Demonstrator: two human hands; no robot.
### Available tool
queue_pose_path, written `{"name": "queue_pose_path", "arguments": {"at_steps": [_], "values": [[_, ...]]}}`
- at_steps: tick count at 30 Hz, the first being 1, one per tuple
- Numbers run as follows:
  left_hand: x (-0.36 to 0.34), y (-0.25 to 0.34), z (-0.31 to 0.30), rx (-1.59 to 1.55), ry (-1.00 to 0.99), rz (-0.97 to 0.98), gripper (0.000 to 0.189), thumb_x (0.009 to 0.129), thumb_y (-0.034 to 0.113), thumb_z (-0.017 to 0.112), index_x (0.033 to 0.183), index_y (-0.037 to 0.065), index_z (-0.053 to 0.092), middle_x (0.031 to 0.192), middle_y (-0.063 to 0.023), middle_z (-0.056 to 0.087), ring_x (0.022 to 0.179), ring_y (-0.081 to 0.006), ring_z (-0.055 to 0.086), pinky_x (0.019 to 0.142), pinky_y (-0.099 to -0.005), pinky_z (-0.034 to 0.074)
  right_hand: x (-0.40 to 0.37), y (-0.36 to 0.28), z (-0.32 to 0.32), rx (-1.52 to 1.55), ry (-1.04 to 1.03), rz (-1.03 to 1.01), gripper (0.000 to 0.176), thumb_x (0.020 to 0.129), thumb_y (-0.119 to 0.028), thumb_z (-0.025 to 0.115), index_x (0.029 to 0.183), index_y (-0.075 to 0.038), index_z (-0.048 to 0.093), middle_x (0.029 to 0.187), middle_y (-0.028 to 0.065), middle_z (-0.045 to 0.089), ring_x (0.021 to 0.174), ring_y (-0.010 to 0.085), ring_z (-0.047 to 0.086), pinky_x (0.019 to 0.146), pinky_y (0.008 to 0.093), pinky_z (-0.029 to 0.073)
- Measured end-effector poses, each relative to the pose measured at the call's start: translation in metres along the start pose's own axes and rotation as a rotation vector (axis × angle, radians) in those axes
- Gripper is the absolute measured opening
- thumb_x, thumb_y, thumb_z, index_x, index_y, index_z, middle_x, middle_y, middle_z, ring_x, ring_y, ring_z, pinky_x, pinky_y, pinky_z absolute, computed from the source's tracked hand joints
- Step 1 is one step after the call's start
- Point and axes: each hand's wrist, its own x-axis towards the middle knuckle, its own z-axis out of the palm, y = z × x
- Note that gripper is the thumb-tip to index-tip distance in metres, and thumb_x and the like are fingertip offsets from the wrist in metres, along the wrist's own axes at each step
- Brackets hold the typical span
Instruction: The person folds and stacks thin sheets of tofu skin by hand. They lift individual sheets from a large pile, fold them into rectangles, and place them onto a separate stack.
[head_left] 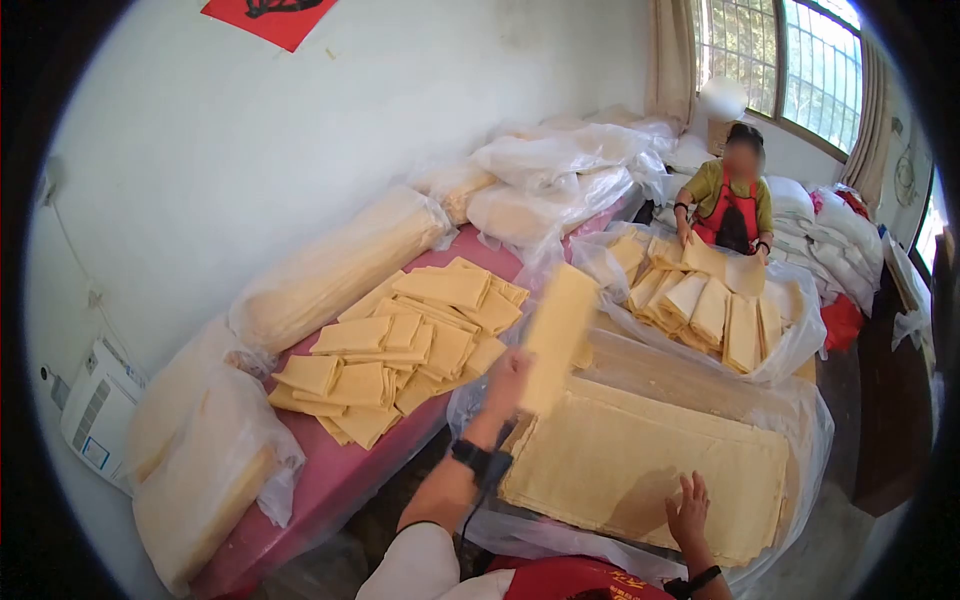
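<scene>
My left hand (508,383) is closed on the lower edge of a folded tofu-skin sheet (560,335), pale yellow and blurred by motion, raised between the two work surfaces. Below it lies a broad flat stack of tofu-skin sheets (640,455) with ragged edges, on clear plastic. Over the stack's near right part, my right hand (688,510) has its fingers spread and holds nothing; its shadow falls on the top sheet. Left of my left hand, a loose pile of folded sheets (400,345) rests on a pink-covered table (305,500).
Plastic-wrapped bundles (340,265) line the wall side of the pink table. Across from me a person in a red apron (728,215) handles folded sheets in a plastic-lined heap (700,310). White sacks (825,235) are stacked behind; a dark wooden piece (890,420) stands at right.
</scene>
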Motion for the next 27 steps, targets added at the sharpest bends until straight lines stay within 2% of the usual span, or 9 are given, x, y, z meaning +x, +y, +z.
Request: {"name": "queue_pose_path", "arguments": {"at_steps": [3, 6, 10, 11, 13, 14, 20, 25, 27], "values": [[0.048, 0.012, -0.032, -0.187, 0.353, 0.076, 0.020, 0.083, 0.014, 0.064, 0.098, 0.002, 0.063, 0.082, -0.0054, 0.063, 0.076, -0.0132, 0.057, 0.068, -0.0298, 0.047, 0.000, 0.001, 0.008, 0.042, -0.035, -0.019, 0.063, 0.077, -0.019, 0.070, 0.133, -0.009, 0.043, 0.143, 0.0207, 0.034, 0.132, 0.0412, 0.032, 0.104, 0.0535, 0.029], [0.040, -0.038, -0.039, 0.131, 0.338, 0.084, 0.024, 0.080, 0.012, 0.066, 0.101, 0.002, 0.063, 0.081, -0.0048, 0.061, 0.073, -0.0124, 0.056, 0.067, -0.0279, 0.047, -0.004, -0.008, 0.015, 0.044, -0.050, -0.027, 0.059, 0.076, -0.020, 0.069, 0.129, -0.008, 0.046, 0.141, 0.0202, 0.036, 0.131, 0.0395, 0.034, 0.104, 0.0533, 0.029], [-0.071, -0.079, -0.009, 0.151, -0.217, -0.216, 0.033, 0.076, 0.014, 0.067, 0.107, 0.004, 0.062, 0.088, -0.0082, 0.059, 0.081, -0.0191, 0.057, 0.076, -0.0304, 0.047, -0.012, -0.018, 0.010, 0.068, -0.117, -0.046, 0.056, 0.076, -0.022, 0.070, 0.127, -0.009, 0.050, 0.140, 0.0177, 0.039, 0.132, 0.0359, 0.034, 0.105, 0.0525, 0.029], [-0.097, -0.093, -0.004, 0.152, -0.241, -0.243, 0.033, 0.076, 0.014, 0.067, 0.107, 0.004, 0.062, 0.088, -0.0082, 0.059, 0.081, -0.0191, 0.057, 0.076, -0.0304, 0.047, -0.012, -0.019, 0.005, 0.031, -0.130, -0.114, 0.056, 0.076, -0.024, 0.069, 0.127, -0.010, 0.051, 0.139, 0.0169, 0.040, 0.132, 0.0349, 0.034, 0.105, 0.0520, 0.029], [-0.138, -0.113, -0.001, 0.617, -0.240, -0.061, 0.037, 0.074, 0.017, 0.069, 0.108, 0.003, 0.062, 0.099, -0.0141, 0.059, 0.093, -0.0271, 0.059, 0.083, -0.0361, 0.047, -0.017, -0.022, -0.001, -0.036, -0.202, -0.164, 0.060, 0.075, -0.027, 0.070, 0.129, -0.011, 0.050, 0.141, 0.0162, 0.040, 0.133, 0.0344, 0.033, 0.106, 0.0521, 0.027], [-0.153, -0.112, -0.001, 0.627, -0.176, 0.061, 0.042, 0.073, 0.021, 0.072, 0.108, 0.002, 0.061, 0.105, -0.0193, 0.057, 0.097, -0.0330, 0.058, 0.086, -0.0413, 0.046, -0.019, -0.025, -0.002, -0.104, -0.246, -0.239, 0.064, 0.074, -0.030, 0.071, 0.132, -0.012, 0.049, 0.142, 0.0154, 0.039, 0.135, 0.0339, 0.032, 0.107, 0.0522, 0.025], [-0.165, -0.137, 0.000, 0.335, -0.098, -0.132, 0.040, 0.070, 0.015, 0.074, 0.104, 0.000, 0.060, 0.095, -0.0129, 0.057, 0.085, -0.0236, 0.058, 0.076, -0.0354, 0.050, -0.025, -0.061, 0.019, -0.248, -0.203, -0.568, 0.070, 0.077, -0.036, 0.066, 0.140, -0.021, 0.042, 0.149, 0.0131, 0.031, 0.139, 0.0319, 0.026, 0.110, 0.0561, 0.017], [-0.151, -0.147, 0.003, 0.215, -0.243, -0.230, 0.043, 0.073, 0.016, 0.076, 0.106, -0.002, 0.057, 0.085, -0.0080, 0.059, 0.072, -0.0170, 0.058, 0.068, -0.0314, 0.050, -0.018, -0.052, 0.028, -0.349, -0.201, -0.539, 0.062, 0.082, -0.029, 0.059, 0.141, -0.022, 0.040, 0.148, 0.0139, 0.033, 0.138, 0.0324, 0.030, 0.109, 0.0590, 0.018], [-0.157, -0.119, 0.007, -0.013, -0.270, -0.547, 0.039, 0.078, 0.019, 0.074, 0.106, -0.002, 0.057, 0.085, -0.0067, 0.061, 0.074, -0.0156, 0.059, 0.067, -0.0290, 0.050, -0.012, -0.061, 0.011, -0.236, -0.227, -0.494, 0.064, 0.081, -0.028, 0.060, 0.141, -0.022, 0.040, 0.147, 0.0146, 0.034, 0.137, 0.0325, 0.030, 0.107, 0.0598, 0.021]]}}
